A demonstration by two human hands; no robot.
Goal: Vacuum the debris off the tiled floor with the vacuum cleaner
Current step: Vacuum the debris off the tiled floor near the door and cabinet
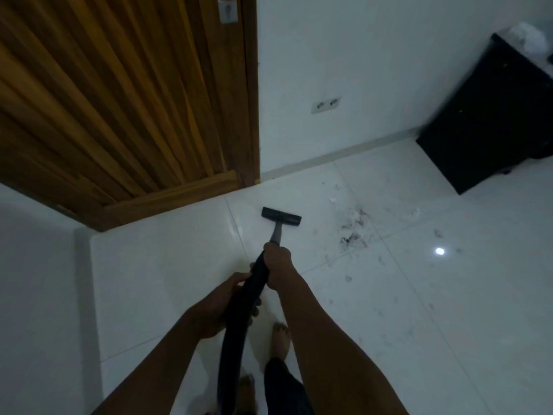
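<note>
Right hand (276, 265) and left hand (223, 298) are gripping the vacuum hose (239, 319), holding its floor head (281, 216) near the debris (353, 232), which probably calls for sweeping rightward next.

1. One head-worn wide-angle view looks steeply down and forward over both forearms.
2. It faces a corner where a wooden door (119, 94) meets a white wall (344, 70).
3. The tiled floor (434, 310) fills the lower frame, arms nearest.
</note>
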